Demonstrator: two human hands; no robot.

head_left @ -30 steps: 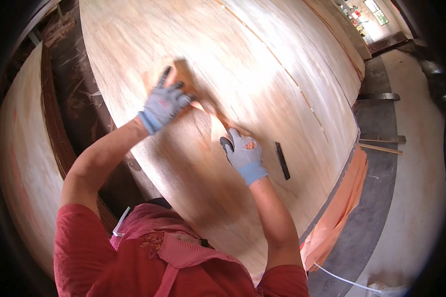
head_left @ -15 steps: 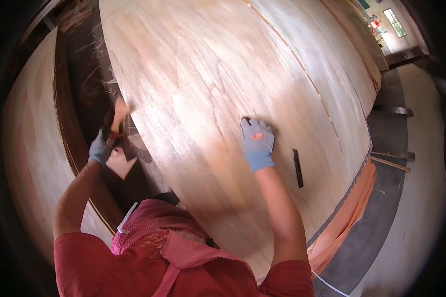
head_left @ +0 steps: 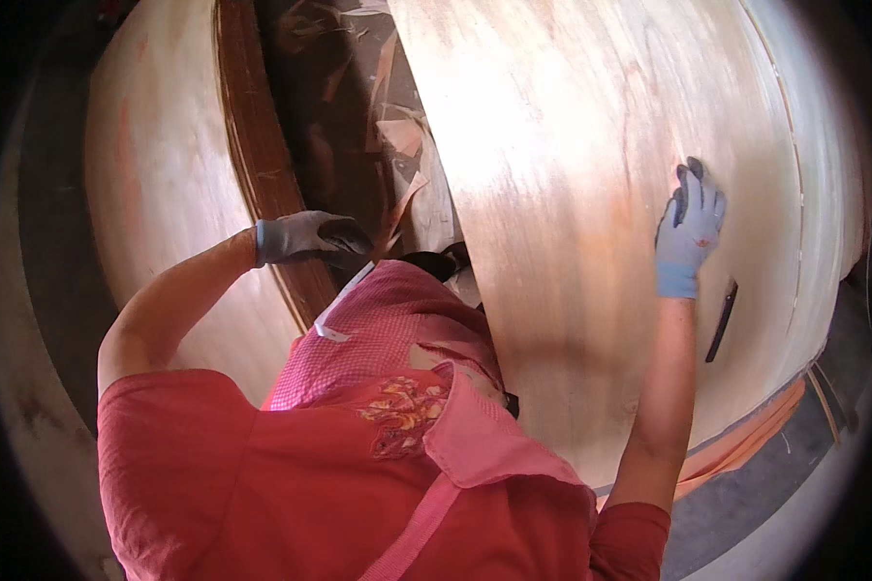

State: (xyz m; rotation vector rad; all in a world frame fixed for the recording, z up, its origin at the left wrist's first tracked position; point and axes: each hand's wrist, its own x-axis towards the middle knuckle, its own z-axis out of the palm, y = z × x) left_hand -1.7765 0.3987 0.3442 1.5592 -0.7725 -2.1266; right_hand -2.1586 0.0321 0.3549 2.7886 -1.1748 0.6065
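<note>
My right hand (head_left: 690,225), in a grey-blue work glove with dark fingertips, rests on a large pale wood veneer sheet (head_left: 552,242). Its fingers are apart, and I see nothing between them. On the sheet just below and right of it lies a slim black bar-shaped tool (head_left: 722,321). My left hand (head_left: 312,238), gloved alike, hovers over the gap between two stacks, by the edge of the left one. Its fingers look loosely bent and parted. A thin strip of torn veneer (head_left: 399,215) is close beside those fingertips; whether they touch is unclear.
At left stands another stack of wood sheets (head_left: 179,174) with a brown layered edge. Veneer scraps (head_left: 402,136) litter the dark gap between the stacks. Orange-brown sheets (head_left: 751,436) stick out under the right stack's near edge. A long narrow crack (head_left: 794,145) runs along the right sheet.
The view has swung left, so the scene sits farther right. My left hand has drawn back toward me, away from blurred veneer scraps. The right hand stays on the sheet, its fingers less curled.
</note>
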